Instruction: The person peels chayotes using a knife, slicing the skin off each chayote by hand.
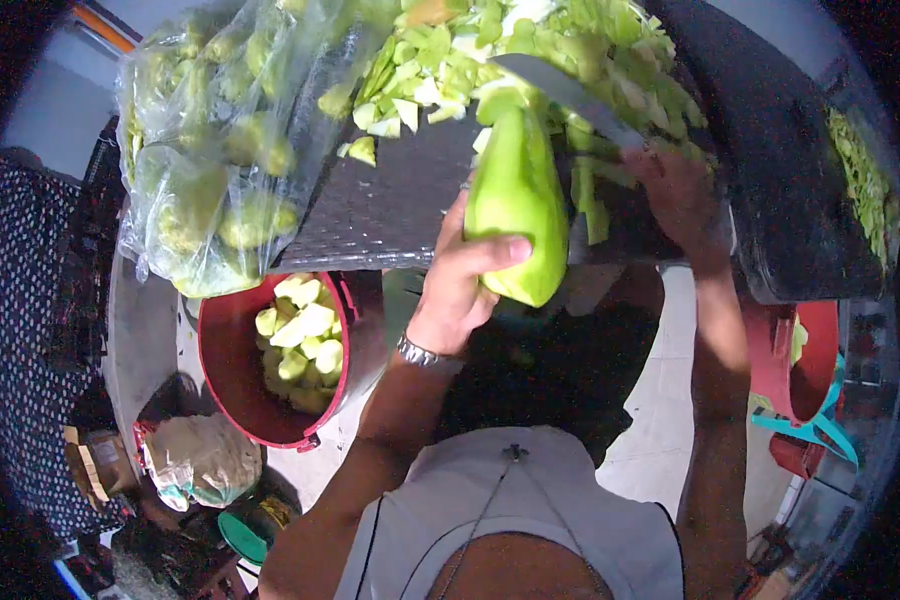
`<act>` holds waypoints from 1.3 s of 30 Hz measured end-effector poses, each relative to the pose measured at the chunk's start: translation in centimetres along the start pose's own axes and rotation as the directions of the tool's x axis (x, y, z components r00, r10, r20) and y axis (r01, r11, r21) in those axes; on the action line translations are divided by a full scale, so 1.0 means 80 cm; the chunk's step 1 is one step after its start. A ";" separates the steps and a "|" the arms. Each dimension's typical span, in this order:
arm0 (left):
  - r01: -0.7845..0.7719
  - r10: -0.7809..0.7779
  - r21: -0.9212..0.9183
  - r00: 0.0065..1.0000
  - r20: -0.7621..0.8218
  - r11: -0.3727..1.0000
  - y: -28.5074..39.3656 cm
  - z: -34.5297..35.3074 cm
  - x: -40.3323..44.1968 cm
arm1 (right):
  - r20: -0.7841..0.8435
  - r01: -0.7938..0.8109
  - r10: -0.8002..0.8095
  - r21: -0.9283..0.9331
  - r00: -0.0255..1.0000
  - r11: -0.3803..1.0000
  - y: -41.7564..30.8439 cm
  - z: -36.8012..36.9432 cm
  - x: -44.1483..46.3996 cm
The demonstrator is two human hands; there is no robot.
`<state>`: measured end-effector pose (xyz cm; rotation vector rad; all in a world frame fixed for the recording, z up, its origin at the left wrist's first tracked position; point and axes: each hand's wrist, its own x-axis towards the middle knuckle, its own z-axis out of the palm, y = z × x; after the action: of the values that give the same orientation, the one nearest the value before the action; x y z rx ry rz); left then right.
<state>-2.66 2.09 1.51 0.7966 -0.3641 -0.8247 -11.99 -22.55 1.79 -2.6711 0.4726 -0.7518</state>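
Note:
My left hand (458,275) is closed around a long, light green fruit (518,205) that looks like a green papaya, its thumb lying across the near end. The fruit is tilted up over the table's front edge. My right hand (678,195), on the right, grips a knife (568,98); its handle is mostly hidden in the fingers. The blade points left, close to the fruit's far end; whether it touches cannot be told. Behind both hands, many pale green cut pieces (410,75) lie heaped on the dark table covering (380,205).
A clear plastic bag (210,170) of green produce sits at the table's left. Below it stands a red bucket (275,440) holding pale chunks. Another red bucket (770,350) is at lower right. Green scraps (860,180) lie at far right.

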 end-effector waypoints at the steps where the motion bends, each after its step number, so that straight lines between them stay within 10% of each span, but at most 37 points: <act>1: -0.042 0.042 0.016 0.999 0.010 0.999 0.002 0.002 0.002 | -0.104 0.010 -0.004 0.061 0.995 0.998 0.001 -0.003 0.010; 7: -0.061 0.060 -0.018 0.997 -0.056 0.998 -0.021 -0.021 0.002 | 0.387 0.090 -0.169 0.214 0.906 0.973 -0.097 -0.037 -0.038; 16: -0.210 0.214 0.105 0.977 -0.022 0.972 -0.012 -0.002 -0.005 | 0.213 0.230 -0.289 0.263 0.933 0.937 -0.090 -0.026 -0.036; 22: -0.002 0.005 -0.148 1.000 0.019 0.989 0.002 -0.005 0.005 | -0.005 0.022 -0.022 0.152 1.000 0.988 -0.032 -0.003 -0.014; 25: 0.079 -0.081 -0.217 0.997 0.000 0.973 0.002 -0.005 0.005 | 0.298 -0.121 0.081 0.116 0.951 0.986 -0.068 -0.015 -0.017; 39: 0.085 -0.045 -0.257 0.987 0.155 0.963 -0.009 -0.038 -0.003 | 0.257 0.052 -0.110 0.222 0.960 0.974 -0.091 -0.025 -0.021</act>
<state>-1.46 3.48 -1.03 0.5028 -0.3516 -0.9743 -12.78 -15.81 5.54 -2.5480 0.1993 -0.4233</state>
